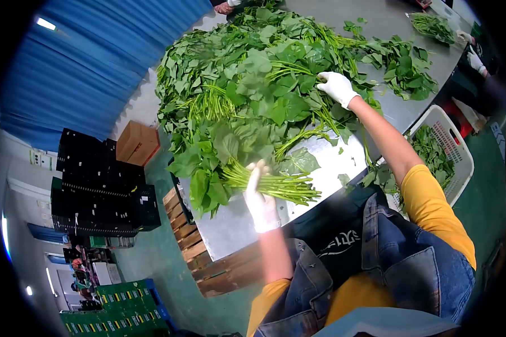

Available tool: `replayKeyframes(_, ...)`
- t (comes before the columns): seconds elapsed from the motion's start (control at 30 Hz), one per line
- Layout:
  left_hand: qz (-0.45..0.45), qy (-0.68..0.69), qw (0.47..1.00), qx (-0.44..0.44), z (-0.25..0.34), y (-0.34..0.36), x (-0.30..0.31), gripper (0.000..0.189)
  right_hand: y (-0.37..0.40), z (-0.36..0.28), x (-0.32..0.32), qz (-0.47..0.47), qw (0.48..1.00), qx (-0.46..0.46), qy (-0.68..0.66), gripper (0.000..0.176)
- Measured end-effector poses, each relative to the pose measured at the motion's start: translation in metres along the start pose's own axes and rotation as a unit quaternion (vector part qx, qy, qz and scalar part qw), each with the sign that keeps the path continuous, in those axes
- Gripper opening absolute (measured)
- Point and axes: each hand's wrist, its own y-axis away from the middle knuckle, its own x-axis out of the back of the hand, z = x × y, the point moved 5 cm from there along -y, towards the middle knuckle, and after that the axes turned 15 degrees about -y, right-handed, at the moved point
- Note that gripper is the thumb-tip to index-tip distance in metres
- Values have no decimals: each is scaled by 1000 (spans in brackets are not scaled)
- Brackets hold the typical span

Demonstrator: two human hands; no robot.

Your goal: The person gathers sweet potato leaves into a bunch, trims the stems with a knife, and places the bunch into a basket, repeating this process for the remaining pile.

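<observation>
My left hand [258, 194], in a white glove, is closed around a bunch of leafy greens [281, 186]. The cut stems point right and the leaves hang off to the left, above the near edge of the metal table [225, 230]. Farther out, my right hand [336, 89], also gloved in white, has its fingers pinched on the stems of some greens [291, 68] at the right side of the pile. The large heap of leafy greens [208, 73] covers much of the table, with stems and leaves tangled together. My right fingertips are partly hidden among leaves.
A white plastic basket [462, 163] holding greens stands by my right elbow. Black crates [95, 185], a cardboard box [138, 143] and green crates [118, 309] are at left. A co-worker's gloved hand [477, 60] shows at the upper right, near a bundle of greens [433, 27].
</observation>
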Motion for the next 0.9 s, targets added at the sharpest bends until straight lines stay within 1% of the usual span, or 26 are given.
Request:
replayKeyframes(0.03, 0, -1, 1000, 0, -1, -1, 1, 24, -1, 1, -5, -16, 999, -14, 30, 33)
replayKeyframes(0.07, 0, 2, 1000, 7, -3, -4, 3, 25, -1, 2, -2, 0, 999, -20, 27, 32)
replayKeyframes(0.1, 1, 6, 1000, 13, -4, -5, 3, 25, -2, 3, 1, -6, 1000, -7, 15, 30)
replayKeyframes(0.13, -39, -30, 998, -41, -1, 5, -3, 33, -1, 2, 6, -20, 999, -26, -9, 28)
replayKeyframes(0.17, -39, -30, 998, -42, -2, 6, 0, 33, 0, 1, 11, -35, 998, -45, -34, 27)
replayKeyframes(0.2, -39, -27, 999, -27, -5, 4, 3, 37, 6, -3, 18, 10, 994, -38, -104, 24)
replayKeyframes(0.23, -39, -23, 999, -13, -8, 0, 5, 41, 12, -23, 30, 17, 994, -9, -105, 20)
replayKeyframes(0.27, -40, -20, 999, -15, -11, -9, 10, 41, 17, -32, 35, 38, 985, 15, -166, 18)
replayKeyframes(0.3, -31, 1, 999, 26, -19, -22, 20, 42, 25, -39, 39, 58, 972, 38, -226, 17)
replayKeyframes(0.33, -22, 21, 997, 69, -25, -28, 25, 43, 37, -57, 44, 69, 962, 41, -261, 16)
replayKeyframes(0.37, -19, 22, 997, 70, -25, -28, 23, 43, 50, -78, 48, 80, 951, 43, -296, 16)
replayKeyframes(0.4, -39, 33, 996, 76, -23, -28, 15, 40, 61, -92, 45, 51, 947, 42, -316, 16)
replayKeyframes(0.43, -58, 45, 994, 81, -19, -28, 6, 38, 77, -113, 45, 76, 956, 39, -280, 15)
replayKeyframes(0.47, -24, 59, 993, 97, -16, -27, -3, 34, 89, -127, 44, 81, 964, 96, -236, 16)
replayKeyframes(0.5, -18, 60, 993, 95, -16, -30, -9, 34, 99, -138, 41, 83, 966, 153, -192, 16)
replayKeyframes(0.53, -51, 44, 995, 76, -15, -34, -17, 33, 108, -146, 36, 96, 947, 224, -207, 18)
replayKeyframes(0.57, -83, 28, 995, 56, -15, -37, -24, 33, 116, -152, 30, 93, 949, 243, -176, 18)
replayKeyframes(0.63, -114, 30, 992, 54, -19, -48, -33, 30, 128, -165, 21, 81, 939, 313, -118, 20)
replayKeyframes(0.67, -113, -16, 992, 44, -18, -49, -35, 24, 133, -168, 15, 70, 942, 318, -79, 20)
replayKeyframes(0.7, -115, -1, 991, 65, -20, -49, -37, 22, 138, -170, 10, 59, 944, 322, -39, 19)
replayKeyframes(0.77, -112, -120, 986, -4, -17, -48, -40, 25, 148, -173, 1, 19, 936, 353, 2, 18)
replayKeyframes(0.8, -86, -40, 995, 41, -23, -52, -36, 24, 152, -171, -5, 3, 936, 350, 34, 17)
replayKeyframes(0.83, -84, -41, 995, 41, -22, -50, -34, 24, 154, -171, -4, 1, 936, 350, 33, 17)
replayKeyframes(0.9, -57, -113, 991, 42, -20, -47, -30, 18, 155, -174, 2, -23, 941, 339, 8, 17)
